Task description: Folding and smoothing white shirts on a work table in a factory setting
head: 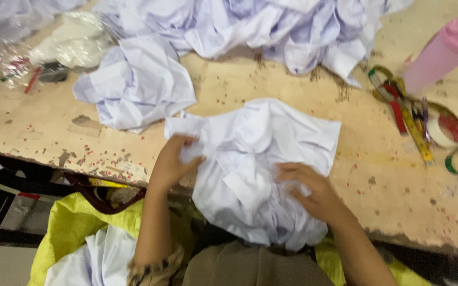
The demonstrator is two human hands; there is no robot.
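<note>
Hands worked a crumpled white shirt (261, 159) that lay at the near edge of the worn wooden counter (377, 180), partly hanging over it. The left hand (172, 161) had its grip pinched on a fold of the shirt's left side, while the right hand (314, 193) pressed curled fingers into the cloth. More white shirts (133, 85) lay behind; a tape measure (420, 137) and pink bottle (443, 53) sat to the right.

Both hands (239, 175) grip a white garment (261, 159) on the worn table (377, 175).
</note>
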